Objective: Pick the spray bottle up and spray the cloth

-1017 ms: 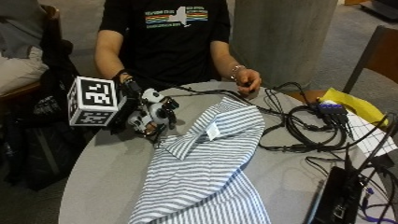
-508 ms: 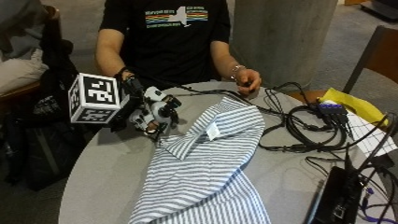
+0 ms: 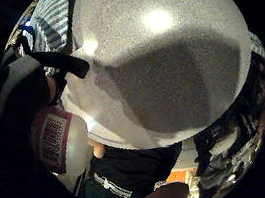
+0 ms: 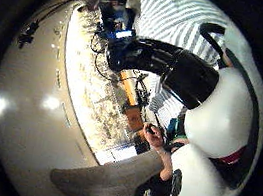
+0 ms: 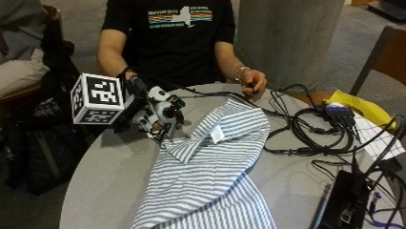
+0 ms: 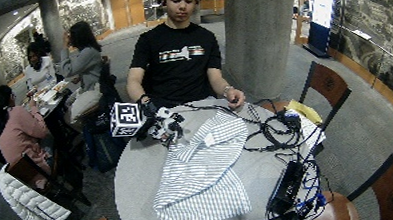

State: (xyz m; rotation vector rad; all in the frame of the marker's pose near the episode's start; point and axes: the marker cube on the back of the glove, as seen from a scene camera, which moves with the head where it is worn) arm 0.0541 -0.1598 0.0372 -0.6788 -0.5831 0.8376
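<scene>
Scene: I saw a person seated at a round grey table [image 5: 107, 181], the gloved right hand [image 5: 147, 113] raised just above the table's edge beside the cloth.
Cloth: a blue and white striped shirt [image 5: 209, 181] lay spread across the middle of the table, its collar end nearest the right hand.
Spray bottle: I saw a white spray bottle [image 4: 219, 118] with a black nozzle held in the right hand, beside the cloth's collar; the palm views showed its white body, black head and a barcode label [image 3: 52, 137] close against the palm.
Fingers: I saw them curled round the spray bottle, gripping it.
Nozzle: in the thumb side palm view the black head lay toward the striped cloth.
Other hand: the bare left hand [image 5: 252, 81] rested on the table beyond the cloth, touching a black cable [image 5: 304, 138].
Cables: a tangle lay on the table on the far side of the cloth from the right hand.
</scene>
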